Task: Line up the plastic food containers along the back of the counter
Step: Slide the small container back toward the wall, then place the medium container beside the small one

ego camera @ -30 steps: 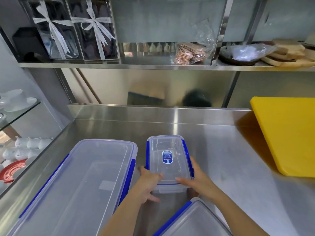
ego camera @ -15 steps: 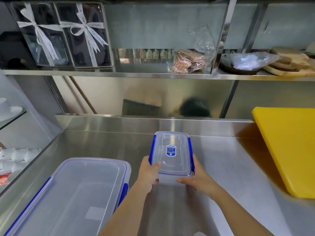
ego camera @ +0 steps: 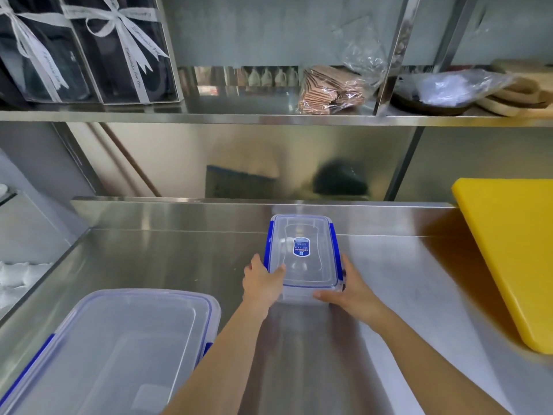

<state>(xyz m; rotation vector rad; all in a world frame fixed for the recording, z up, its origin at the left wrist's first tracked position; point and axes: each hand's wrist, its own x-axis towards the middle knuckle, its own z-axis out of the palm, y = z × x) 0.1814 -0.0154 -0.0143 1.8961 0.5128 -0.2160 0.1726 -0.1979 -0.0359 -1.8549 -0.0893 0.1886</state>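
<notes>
A small clear plastic container [ego camera: 302, 250] with blue side clips and a blue label on its lid sits lengthwise near the back lip of the steel counter [ego camera: 155, 256]. My left hand [ego camera: 261, 281] grips its near left corner and my right hand [ego camera: 351, 290] grips its near right corner. A much larger clear container [ego camera: 119, 345] with blue clips lies at the front left, apart from both hands.
A yellow cutting board [ego camera: 514, 253] leans at the right side of the counter. A steel shelf [ego camera: 269, 116] runs overhead with ribboned gift boxes [ego camera: 119, 49], a bag of wafers [ego camera: 332, 91] and a wrapped dish [ego camera: 443, 91]. A glass case edge stands at the left.
Both hands have pushed the small container away from me, from mid-counter up to the back lip. The third container at the front has dropped out of view.
</notes>
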